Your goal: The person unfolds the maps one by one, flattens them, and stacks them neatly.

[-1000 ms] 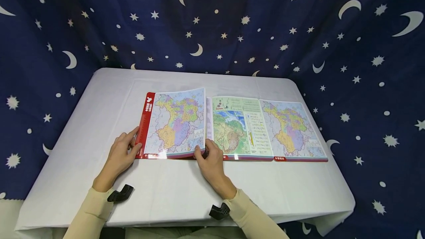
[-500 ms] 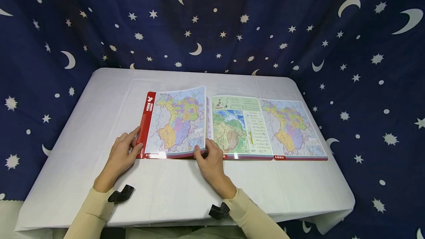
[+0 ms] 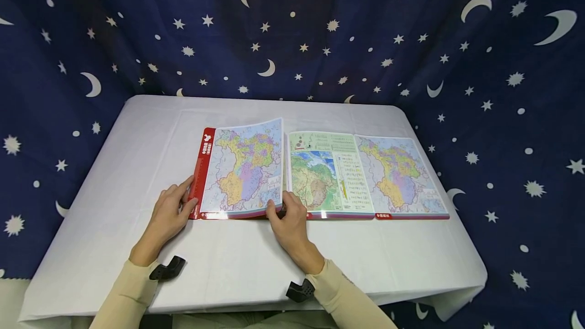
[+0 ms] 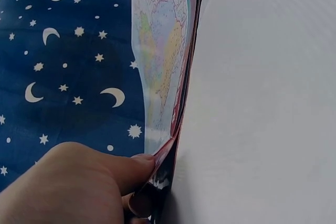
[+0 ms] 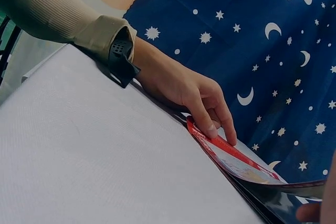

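A laminated folding map (image 3: 244, 166) lies across the table in the head view. Its left panel has a red strip (image 3: 201, 171) along the side, and the panel's right edge lifts above a green relief panel (image 3: 315, 182). My left hand (image 3: 168, 212) pinches the red side edge near its lower corner. In the left wrist view its thumb (image 4: 137, 167) presses on top, fingers partly hidden behind the edge. My right hand (image 3: 290, 220) grips the left panel's lower right corner, thumb above, other fingers mostly hidden beneath it. Only a sliver of this hand shows in the right wrist view.
A further political map panel (image 3: 399, 174) lies flat at the right. All rests on a white-clothed table (image 3: 219, 273), its near edge in front of the person. A dark blue curtain (image 3: 292, 29) with moons and stars hangs behind and at both sides.
The narrow text strip beside the left panel's lifted edge has gone out of sight. Both hands keep about the same place and hold; the head view shifts slightly.
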A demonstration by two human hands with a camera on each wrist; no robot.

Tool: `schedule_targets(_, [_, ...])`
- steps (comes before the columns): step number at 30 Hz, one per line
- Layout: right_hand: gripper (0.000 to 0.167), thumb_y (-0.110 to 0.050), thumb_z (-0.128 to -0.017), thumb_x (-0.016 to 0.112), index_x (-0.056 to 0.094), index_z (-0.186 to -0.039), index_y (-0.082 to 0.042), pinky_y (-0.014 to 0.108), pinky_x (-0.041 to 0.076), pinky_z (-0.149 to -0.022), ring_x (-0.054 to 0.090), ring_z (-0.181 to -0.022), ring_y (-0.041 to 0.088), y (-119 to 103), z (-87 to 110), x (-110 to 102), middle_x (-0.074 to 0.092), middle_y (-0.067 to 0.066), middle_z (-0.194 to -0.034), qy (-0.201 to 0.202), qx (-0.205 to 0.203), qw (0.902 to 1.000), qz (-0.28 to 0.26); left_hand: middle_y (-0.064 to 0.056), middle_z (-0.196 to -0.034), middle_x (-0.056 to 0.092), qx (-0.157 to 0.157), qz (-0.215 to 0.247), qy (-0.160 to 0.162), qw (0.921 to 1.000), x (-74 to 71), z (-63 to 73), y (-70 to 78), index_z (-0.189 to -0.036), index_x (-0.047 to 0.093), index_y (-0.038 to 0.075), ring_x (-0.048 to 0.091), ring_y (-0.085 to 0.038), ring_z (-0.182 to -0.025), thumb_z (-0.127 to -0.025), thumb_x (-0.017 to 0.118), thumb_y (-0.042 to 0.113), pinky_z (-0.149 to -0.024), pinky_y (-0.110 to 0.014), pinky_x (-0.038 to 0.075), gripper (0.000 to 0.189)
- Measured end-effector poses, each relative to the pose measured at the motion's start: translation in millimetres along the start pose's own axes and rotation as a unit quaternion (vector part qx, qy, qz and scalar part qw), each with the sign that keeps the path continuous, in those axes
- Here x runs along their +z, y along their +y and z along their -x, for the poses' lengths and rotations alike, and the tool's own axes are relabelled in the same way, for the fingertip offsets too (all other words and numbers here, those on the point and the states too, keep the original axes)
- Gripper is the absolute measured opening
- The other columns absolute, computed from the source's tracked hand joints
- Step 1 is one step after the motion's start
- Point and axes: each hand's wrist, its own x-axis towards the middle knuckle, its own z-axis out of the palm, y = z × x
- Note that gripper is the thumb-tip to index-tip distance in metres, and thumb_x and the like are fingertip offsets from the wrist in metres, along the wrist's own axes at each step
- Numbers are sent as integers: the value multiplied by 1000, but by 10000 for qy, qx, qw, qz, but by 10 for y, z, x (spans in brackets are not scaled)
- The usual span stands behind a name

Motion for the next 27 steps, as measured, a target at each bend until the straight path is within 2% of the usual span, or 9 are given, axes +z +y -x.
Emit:
schedule_targets(5, [8, -14, -90, 71, 67, -86, -9, 22, 36, -57, 44, -64, 10, -1, -2, -6, 60, 2, -73, 25, -22, 10000, -37, 3, -72, 46, -75, -33, -50, 10000, 7, 11, -5, -144, 58, -7, 30, -5, -70, -89, 77, 1, -69, -27, 23, 59])
schedule_targets(11, [16, -13, -90, 71, 60, -79, -9, 22, 29, -56, 34, -62, 8, 4, -19, -6, 46, 1, -66, 121, -128, 9998, -30, 3, -72, 46, -56, -22, -29, 10000, 1, 18, -5, -144, 59, -7, 31, -5, -69, -89, 76, 0, -69, -27, 23, 58])
schedule_targets(14, [16, -13, -90, 71, 60, -79, -9, 22, 29, -56, 34, -62, 9, 9, -20, -12, 45, 1, -66, 118, -130, 9998, -46, 4, -71, 46, 9, 4, 3, 10000, 7, 19, -11, -143, 59, -8, 31, -5, -68, -89, 76, 0, -69, -26, 23, 57])
schedule_targets(21, [10, -13, -90, 72, 66, -83, -9, 24, 36, -56, 44, -63, 11, 24, -15, -36, 61, 2, -72, 225, -62, 9997, -69, 4, -70, 46, 147, 65, 34, 9999, 15, -2, -9, -141, 60, -9, 31, -4, -68, -89, 76, 1, -69, -26, 23, 56])
schedule_targets(27, [9, -14, -90, 72, 68, -84, -9, 25, 38, -58, 47, -65, 11, 15, 4, -53, 61, 1, -72, 250, 37, 9997, -78, 4, -70, 46, 139, 13, -21, 9999, 23, -10, -21, -140, 61, -8, 32, -4, -67, -89, 76, 1, -69, -27, 23, 55])
